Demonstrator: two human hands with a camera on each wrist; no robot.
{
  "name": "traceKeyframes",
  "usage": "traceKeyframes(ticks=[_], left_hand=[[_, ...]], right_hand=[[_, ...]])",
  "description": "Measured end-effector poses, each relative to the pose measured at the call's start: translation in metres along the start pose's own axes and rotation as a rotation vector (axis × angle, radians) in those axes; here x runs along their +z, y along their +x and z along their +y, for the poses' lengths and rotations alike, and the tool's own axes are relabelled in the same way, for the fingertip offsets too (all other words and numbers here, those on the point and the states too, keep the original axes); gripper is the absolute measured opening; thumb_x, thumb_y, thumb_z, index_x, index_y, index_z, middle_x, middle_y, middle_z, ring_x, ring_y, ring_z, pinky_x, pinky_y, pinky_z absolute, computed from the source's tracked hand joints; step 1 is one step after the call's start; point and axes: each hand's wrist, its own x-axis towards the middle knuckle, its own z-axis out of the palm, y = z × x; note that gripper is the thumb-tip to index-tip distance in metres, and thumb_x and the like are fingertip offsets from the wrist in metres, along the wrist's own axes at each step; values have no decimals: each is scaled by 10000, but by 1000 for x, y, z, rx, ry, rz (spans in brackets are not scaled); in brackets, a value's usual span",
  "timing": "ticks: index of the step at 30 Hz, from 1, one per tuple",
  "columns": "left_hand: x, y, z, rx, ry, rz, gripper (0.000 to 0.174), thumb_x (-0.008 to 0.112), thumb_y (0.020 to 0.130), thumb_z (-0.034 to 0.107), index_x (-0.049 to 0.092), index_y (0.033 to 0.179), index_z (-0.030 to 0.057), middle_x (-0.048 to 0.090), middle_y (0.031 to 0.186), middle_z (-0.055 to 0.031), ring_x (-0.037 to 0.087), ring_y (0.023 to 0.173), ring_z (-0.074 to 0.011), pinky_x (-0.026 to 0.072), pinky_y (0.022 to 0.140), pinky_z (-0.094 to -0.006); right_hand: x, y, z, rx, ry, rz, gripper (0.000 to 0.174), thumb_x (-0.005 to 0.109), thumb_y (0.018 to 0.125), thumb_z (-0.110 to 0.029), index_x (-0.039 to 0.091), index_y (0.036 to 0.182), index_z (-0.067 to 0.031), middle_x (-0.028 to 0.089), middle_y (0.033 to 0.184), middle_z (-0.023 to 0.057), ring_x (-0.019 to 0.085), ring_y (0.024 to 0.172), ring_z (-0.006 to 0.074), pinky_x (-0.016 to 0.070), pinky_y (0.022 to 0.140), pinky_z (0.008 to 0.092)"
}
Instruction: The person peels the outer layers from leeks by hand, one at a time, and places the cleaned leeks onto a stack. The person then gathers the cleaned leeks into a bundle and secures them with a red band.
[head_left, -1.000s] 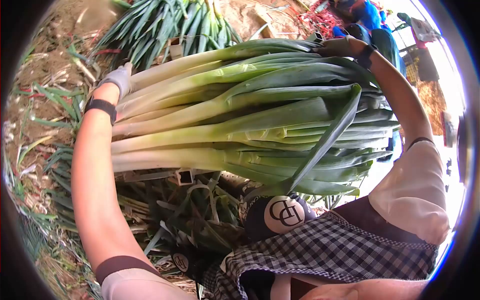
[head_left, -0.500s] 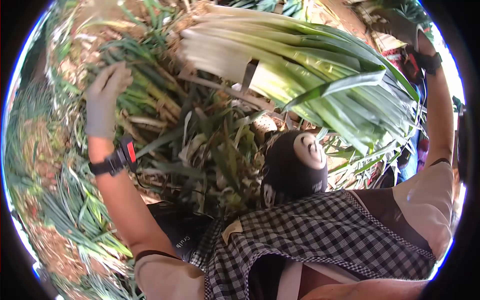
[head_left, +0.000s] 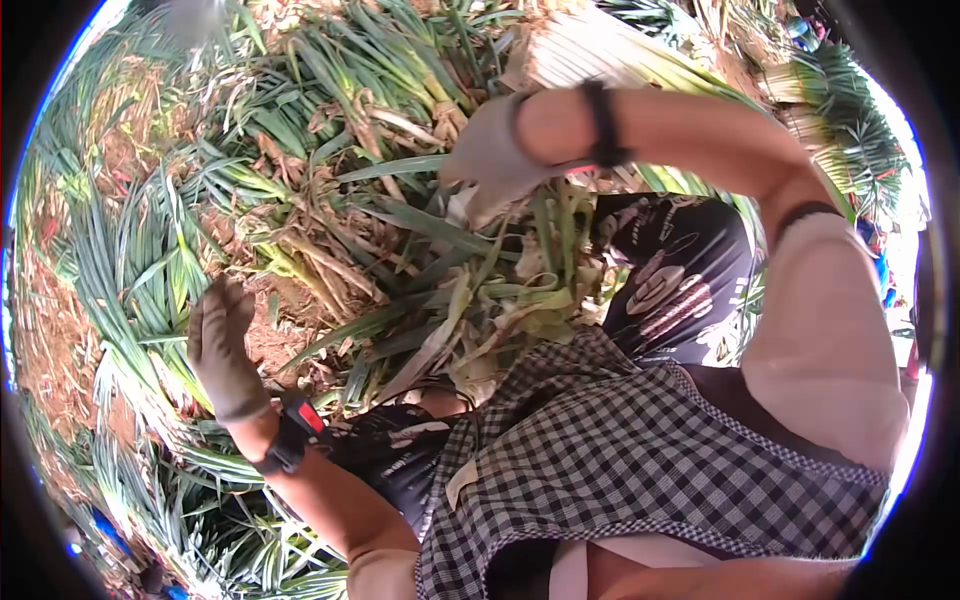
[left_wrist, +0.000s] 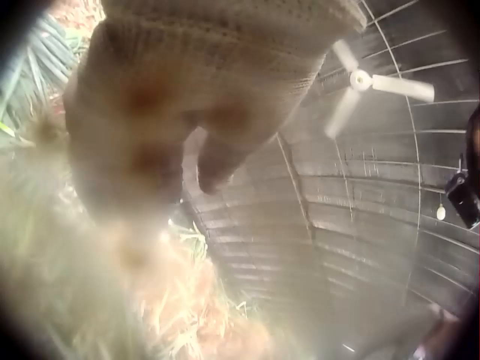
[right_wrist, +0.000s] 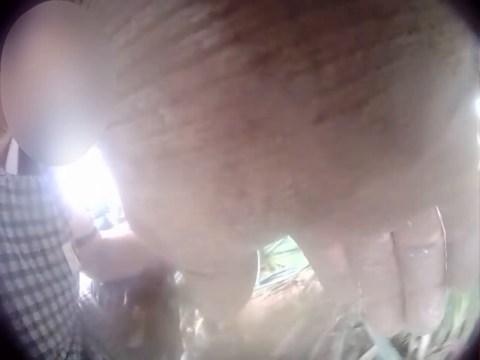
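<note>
My left hand point(head_left: 222, 350), in a pale work glove, is raised at the left over the littered ground with its fingers loosely bent. The left wrist view shows the same gloved hand point(left_wrist: 172, 112) blurred, with nothing between thumb and fingers. My right hand point(head_left: 492, 160), also gloved, reaches across the front of my body above a heap of leek trimmings point(head_left: 480, 300). Seen from the right wrist, its fingers point(right_wrist: 382, 277) hang downward, holding nothing. Beyond the right forearm lies a stack of leeks point(head_left: 590, 50), white stalks to the left, partly hidden by the arm.
Loose leeks with green leaves point(head_left: 130, 290) cover the ground at left, and more point(head_left: 370, 70) lie at the top. Another pile of leeks point(head_left: 845, 120) stands far right. My knee point(head_left: 680, 270) in dark patterned trousers is beside the trimmings. A fan point(left_wrist: 360, 80) hangs overhead.
Both hands have come off the large bundle of leeks. The left moved down toward my body; the right swung leftward across the front. The view turned left, leaving the stack at the top.
</note>
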Motion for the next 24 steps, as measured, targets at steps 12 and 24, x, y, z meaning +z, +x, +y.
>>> traceKeyframes(ticks=[12, 24], left_hand=[[-70, 21, -10, -206, 29, 86, 343, 545, 958, 278, 605, 1174, 19, 676, 993, -87, 659, 875, -165, 531, 779, -272], [-56, 45, -20, -247, 17, 34, 298, 578, 940, 235, 617, 1104, -11, 677, 940, -111, 661, 803, -172, 531, 756, -294]], right_hand=[[80, 356, -141, 169, 844, 242, 522, 638, 791, -379, 581, 1147, -1, 656, 1036, 217, 634, 965, 380, 504, 823, 450], [39, 158, -91, -129, 1168, 187, 318, 652, 756, -315, 616, 816, -4, 629, 672, 55, 602, 587, 156, 487, 552, 324]])
